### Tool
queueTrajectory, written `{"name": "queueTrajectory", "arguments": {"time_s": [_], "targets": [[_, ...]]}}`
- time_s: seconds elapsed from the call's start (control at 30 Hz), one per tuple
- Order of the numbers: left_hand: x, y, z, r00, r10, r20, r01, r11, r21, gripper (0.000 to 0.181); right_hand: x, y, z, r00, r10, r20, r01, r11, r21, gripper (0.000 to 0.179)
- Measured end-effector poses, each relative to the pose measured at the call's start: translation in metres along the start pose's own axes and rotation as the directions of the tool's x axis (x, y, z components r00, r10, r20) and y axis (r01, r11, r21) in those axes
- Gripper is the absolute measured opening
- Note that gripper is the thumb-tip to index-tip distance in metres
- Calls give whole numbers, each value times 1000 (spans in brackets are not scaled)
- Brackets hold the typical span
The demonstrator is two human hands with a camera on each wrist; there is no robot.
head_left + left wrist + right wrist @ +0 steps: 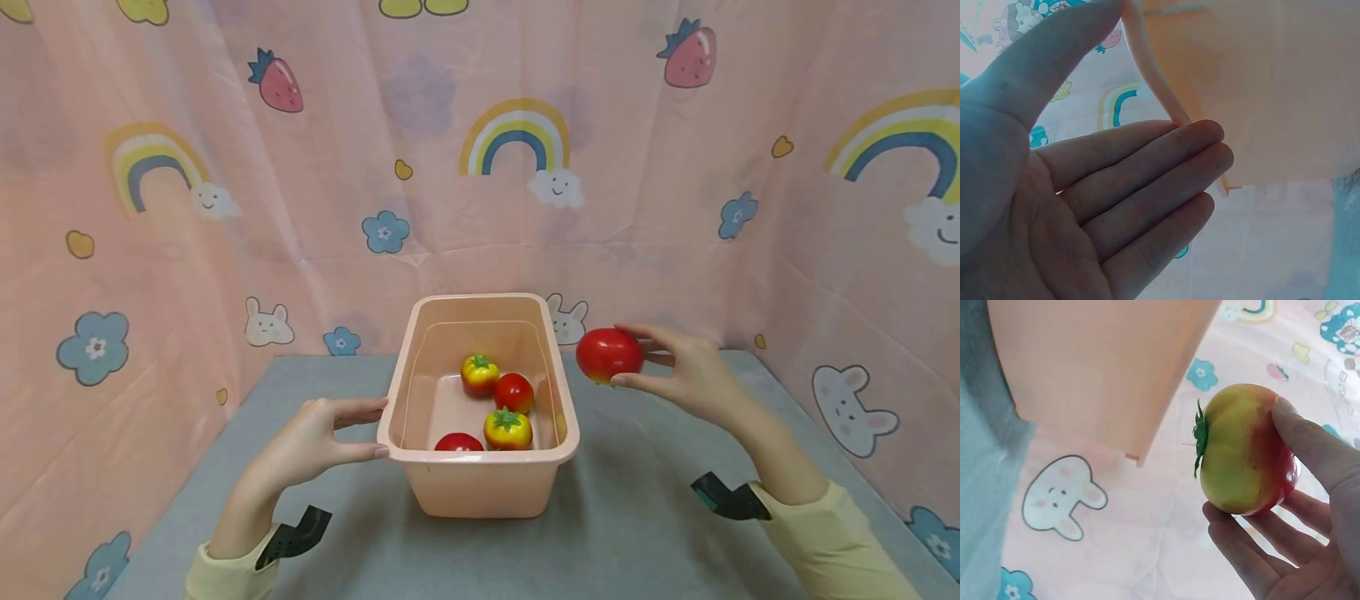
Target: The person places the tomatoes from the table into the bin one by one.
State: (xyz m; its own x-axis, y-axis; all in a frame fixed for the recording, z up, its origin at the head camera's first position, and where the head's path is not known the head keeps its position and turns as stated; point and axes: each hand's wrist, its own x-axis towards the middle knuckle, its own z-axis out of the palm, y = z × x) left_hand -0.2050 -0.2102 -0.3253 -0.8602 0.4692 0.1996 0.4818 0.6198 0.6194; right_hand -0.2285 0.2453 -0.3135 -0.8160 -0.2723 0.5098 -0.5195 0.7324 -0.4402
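In the head view a pink plastic bin (480,483) stands mid-table with several red and yellow tomatoes inside, among them one with a green calyx (508,429) and a red one (514,392). My left hand (322,442) touches the bin's left rim with thumb and fingertips; the left wrist view shows its fingers (1147,178) nearly straight against the bin wall (1260,94). To the right of the bin, above the table, my right hand (686,371) grips a large tomato (609,354) between thumb and fingers. Its green calyx (1200,437) faces the bin in the right wrist view.
The grey table (630,533) lies under the bin. A pink patterned curtain (322,183) hangs behind the table and along its sides. Dark straps (296,537) sit on both wrists, over pale yellow sleeves (840,542).
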Motion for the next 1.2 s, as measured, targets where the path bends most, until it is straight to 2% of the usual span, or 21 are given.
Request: {"name": "queueTrajectory", "arguments": {"time_s": [0.47, 0.83, 1.2], "targets": [[0, -1, 0, 1000, 0, 3, 0, 1000, -12, 67, 12, -23, -17, 995, -97, 31, 98, 994, -54, 68], [0, -1, 0, 1000, 5, 0, -5, 1000, -4, 67, 29, -42, -23, 994, -75, 79, 79, 995, -52, 67], [0, 0, 0, 1000, 8, 1, -8, 1000, -13, 66, 42, -63, -22, 988, -55, 147, 59, 998, -22, 64]]}}
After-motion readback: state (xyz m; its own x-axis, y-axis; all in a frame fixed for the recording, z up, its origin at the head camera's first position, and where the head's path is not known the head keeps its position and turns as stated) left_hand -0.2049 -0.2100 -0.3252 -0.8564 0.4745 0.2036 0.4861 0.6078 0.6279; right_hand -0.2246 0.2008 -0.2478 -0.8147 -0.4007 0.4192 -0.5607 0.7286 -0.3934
